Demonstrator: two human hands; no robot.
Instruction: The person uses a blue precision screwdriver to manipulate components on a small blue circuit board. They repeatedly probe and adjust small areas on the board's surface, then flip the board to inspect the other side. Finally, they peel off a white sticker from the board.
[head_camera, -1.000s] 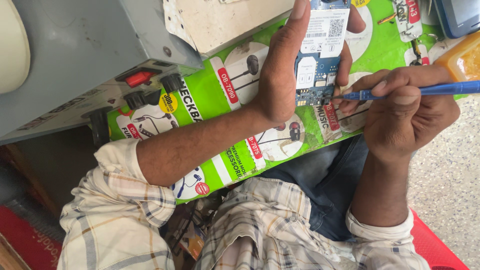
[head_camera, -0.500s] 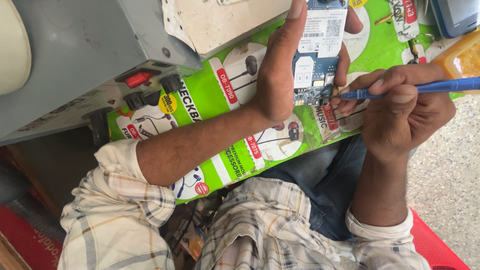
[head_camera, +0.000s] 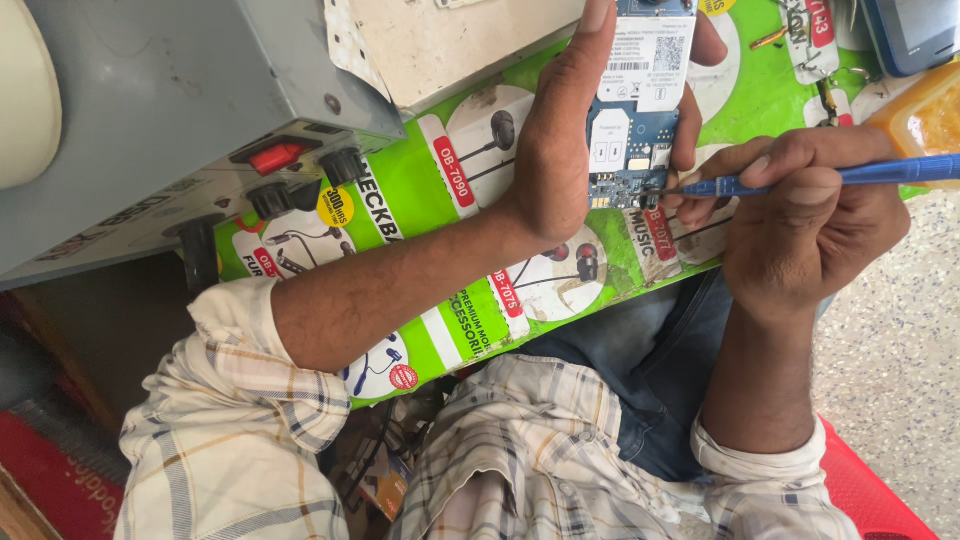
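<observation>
One blue-handled screwdriver (head_camera: 830, 178), gripped in the right hand (head_camera: 810, 230), lies near level, tip toward nine o'clock, meeting the single circuit board (head_camera: 640, 100) clasped upright, twelve-to-six, by the left hand (head_camera: 560, 150).

A long green poster (head_camera: 420, 190) with white ovals and red tags lies across my lap. White stickers (head_camera: 650, 65) cover the blue circuit board (head_camera: 630, 150) in my left hand (head_camera: 560, 160). A small screen (head_camera: 915, 35) sits top right.
</observation>
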